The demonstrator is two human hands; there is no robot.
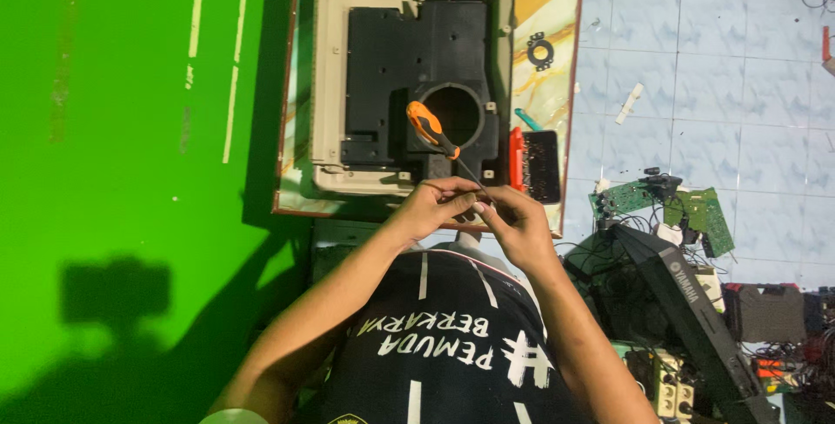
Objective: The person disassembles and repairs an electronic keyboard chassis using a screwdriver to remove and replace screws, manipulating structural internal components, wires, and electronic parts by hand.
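My left hand [435,202] and right hand [513,220] meet at the centre of the frame, fingers pinched narrow together around the thin shaft of an orange-handled screwdriver [428,126], whose handle tilts up to the upper left. Above it on the counter [557,85] lies a black plastic housing [409,59] with a round opening, seated in a cream casing [329,67].

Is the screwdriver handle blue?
No, the screwdriver has an orange and black handle; both hands, left hand and right hand, meet at its tip end.
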